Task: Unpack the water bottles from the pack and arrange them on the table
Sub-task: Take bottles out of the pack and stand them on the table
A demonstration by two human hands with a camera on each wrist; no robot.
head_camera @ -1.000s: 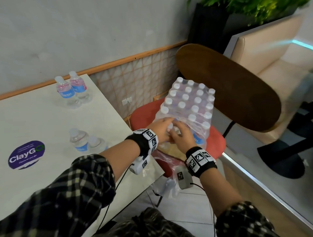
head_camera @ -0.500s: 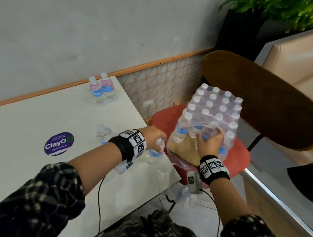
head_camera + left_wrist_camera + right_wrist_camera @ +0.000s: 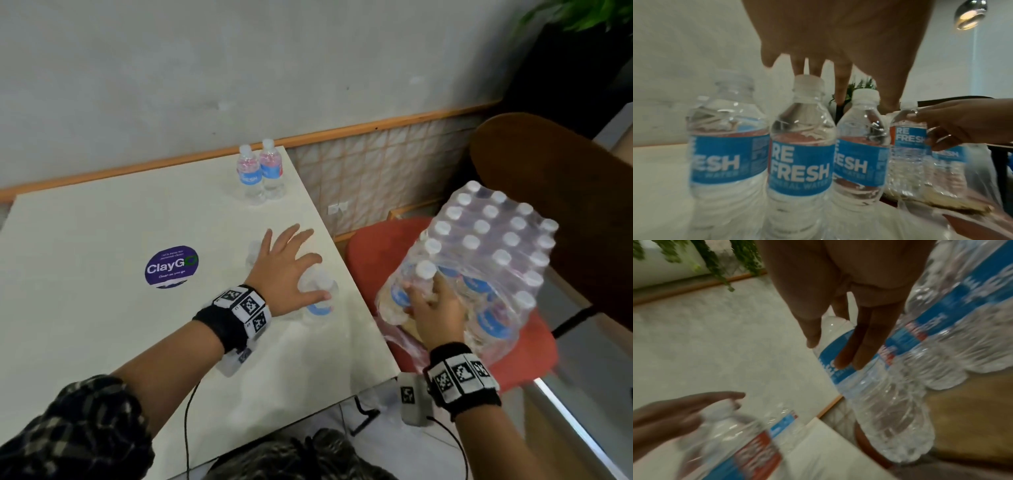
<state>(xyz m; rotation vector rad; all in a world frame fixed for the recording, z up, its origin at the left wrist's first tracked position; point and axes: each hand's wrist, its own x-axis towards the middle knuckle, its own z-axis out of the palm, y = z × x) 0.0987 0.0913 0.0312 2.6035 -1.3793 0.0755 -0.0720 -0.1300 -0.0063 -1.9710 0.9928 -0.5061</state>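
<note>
Left hand (image 3: pixel 281 274) spread flat over bottles (image 3: pixel 801 146) standing at table (image 3: pixel 102 342) edge, gripping nothing. Right hand (image 3: pixel 433 308) curled round next bottle (image 3: pixel 869 386) in pack (image 3: pixel 486 260) on chair (image 3: pixel 373 246), three o'clock. Best drawn out upright, set beside row, labels forward.

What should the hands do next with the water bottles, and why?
Probably the right hand should pull out the bottle it grips at the pack's torn end and carry it to the table. The left hand is open, fingers spread above three bottles standing there.
</note>
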